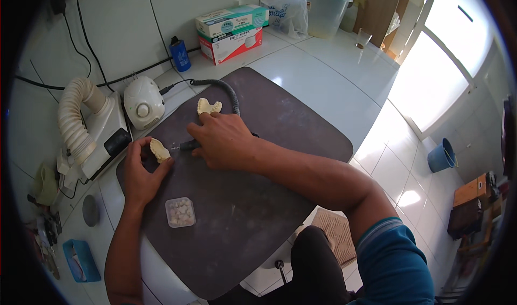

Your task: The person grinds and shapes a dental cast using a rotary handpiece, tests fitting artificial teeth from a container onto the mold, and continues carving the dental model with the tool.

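Observation:
My left hand (142, 173) grips a cream-coloured dental cast (160, 150), its fingers behind it and the thumb along its lower edge. My right hand (225, 140) is closed around a dark handpiece (188, 145), whose thin metal tip points left, close to the cast; whether they touch I cannot tell. Just beyond my right fingers a second, horseshoe-shaped dental cast (209, 106) lies on the dark mat (237, 224). Nearer me, a small clear square box (180, 212) holds several pale, tooth-like pieces.
A white control box (144, 103) with a knob stands beyond the mat's left edge, near a coiled cord (229, 92). Left of it is a white machine with a ribbed hose (75, 116). Behind are a blue bottle (180, 54), stacked cartons (232, 33) and a plastic tub (327, 14).

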A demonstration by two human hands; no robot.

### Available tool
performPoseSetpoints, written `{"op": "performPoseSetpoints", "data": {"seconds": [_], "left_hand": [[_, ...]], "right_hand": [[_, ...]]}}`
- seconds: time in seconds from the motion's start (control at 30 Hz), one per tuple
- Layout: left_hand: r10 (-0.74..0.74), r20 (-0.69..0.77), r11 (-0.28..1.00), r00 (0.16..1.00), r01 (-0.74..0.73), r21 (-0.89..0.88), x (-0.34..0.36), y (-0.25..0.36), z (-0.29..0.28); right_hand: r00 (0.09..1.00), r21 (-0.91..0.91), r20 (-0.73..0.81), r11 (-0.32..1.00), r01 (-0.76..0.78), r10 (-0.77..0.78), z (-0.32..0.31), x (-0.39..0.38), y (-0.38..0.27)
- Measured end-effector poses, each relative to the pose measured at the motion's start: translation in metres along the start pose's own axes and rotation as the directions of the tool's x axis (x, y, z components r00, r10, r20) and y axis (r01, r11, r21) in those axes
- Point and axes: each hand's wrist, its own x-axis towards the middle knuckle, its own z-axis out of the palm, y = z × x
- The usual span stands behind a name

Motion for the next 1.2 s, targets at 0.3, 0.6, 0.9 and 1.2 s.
{"op": "performPoseSetpoints", "data": {"seconds": [0.3, 0.6, 0.9, 1.2], "left_hand": [[-0.094, -0.012, 0.995, 0.996, 0.093, -0.036, -0.002, -0.004, 0.002], [-0.093, -0.039, 0.996, 0.995, 0.093, 0.007, -0.005, 0.007, 0.006], [-0.446, 0.009, 0.886, 0.895, 0.444, -0.135, -0.002, 0.002, 0.007], [-0.147, -0.086, 0.973, 0.985, 0.129, -0.189, -0.020, 0.245, 0.113]], "right_hand": [[0.999, 0.047, -0.036, 0.999, 0.005, -0.003, 0.012, -0.001, 0.003], [0.993, 0.110, -0.117, 0.994, -0.015, 0.028, -0.008, -0.010, -0.009], [0.834, 0.609, -0.080, 0.689, -0.392, 0.546, -0.100, -0.324, -0.018], [0.358, 0.368, 0.147, 0.285, -0.885, 0.922, -0.197, -0.607, 0.013]]}}
